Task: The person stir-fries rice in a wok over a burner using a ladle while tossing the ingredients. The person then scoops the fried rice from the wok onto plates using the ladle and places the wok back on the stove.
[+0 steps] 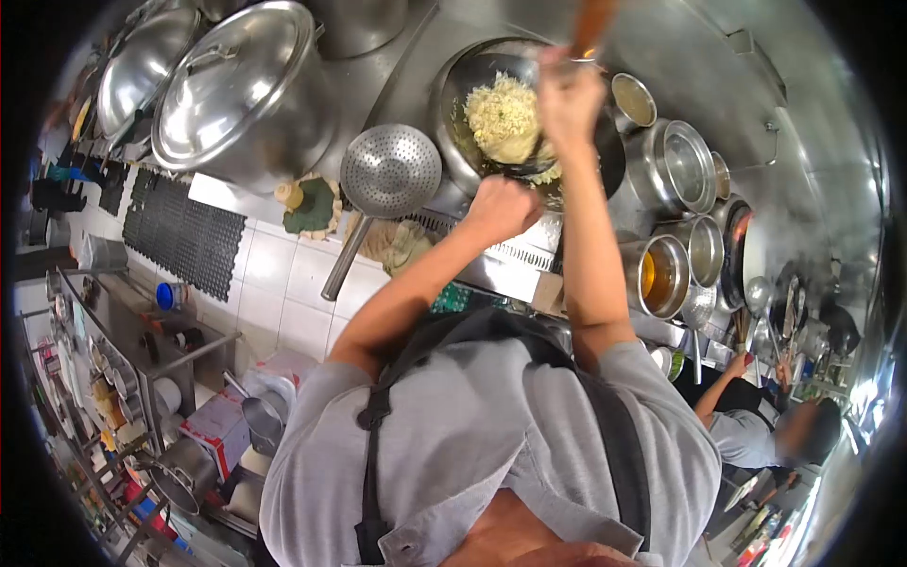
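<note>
Pale yellow fried rice (501,115) is heaped in a dark wok (455,80) on the stove. At the near rim of the wok, my left hand (507,208) is closed, with its fingers wrapped over the edge. My right hand (572,102) is above the right side of the wok, gripped around a wok utensil with an orange-brown wooden handle (593,28). That handle is blurred, and the utensil's head is hidden by my hand and the rice. A perforated metal strainer (390,170) lies left of the wok.
A large lidded pot (236,90) stands at the left. To the right are several metal pots, including one with amber liquid (652,276). A folded cloth (406,248) lies below the strainer. Another person (751,430) works at far right.
</note>
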`<state>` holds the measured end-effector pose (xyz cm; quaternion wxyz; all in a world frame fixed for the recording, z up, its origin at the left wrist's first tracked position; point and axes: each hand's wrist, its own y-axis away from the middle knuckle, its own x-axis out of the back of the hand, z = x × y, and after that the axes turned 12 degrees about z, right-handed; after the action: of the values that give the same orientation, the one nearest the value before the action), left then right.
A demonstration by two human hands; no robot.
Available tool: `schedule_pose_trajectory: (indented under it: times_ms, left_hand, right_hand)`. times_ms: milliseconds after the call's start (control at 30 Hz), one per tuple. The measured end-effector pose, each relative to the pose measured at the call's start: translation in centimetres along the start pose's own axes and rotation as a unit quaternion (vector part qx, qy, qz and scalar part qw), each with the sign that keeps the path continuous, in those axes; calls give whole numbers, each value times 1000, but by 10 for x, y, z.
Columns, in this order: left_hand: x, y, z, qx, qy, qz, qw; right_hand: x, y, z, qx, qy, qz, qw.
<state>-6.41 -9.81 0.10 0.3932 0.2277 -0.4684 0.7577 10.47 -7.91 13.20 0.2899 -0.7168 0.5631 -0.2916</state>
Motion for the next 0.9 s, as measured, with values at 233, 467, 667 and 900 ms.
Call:
schedule_pose_trajectory:
  times_ms: [233,467,667,900]
  left_hand:
    - [-22,43,-13,47,-45,-56,996]
    - [-30,-39,-43,53,60,-12,997]
    - [21,76,-55,283,-115,39,951]
    - [26,171,-64,350,-204,-191,894]
  right_hand:
    - [32,-135,5,-172,-143,-50,973]
    - [35,-179,-114,-57,-149,-48,986]
    - [22,-81,54,-126,-88,2,988]
    - [42,-88,42,-117,11,-39,992]
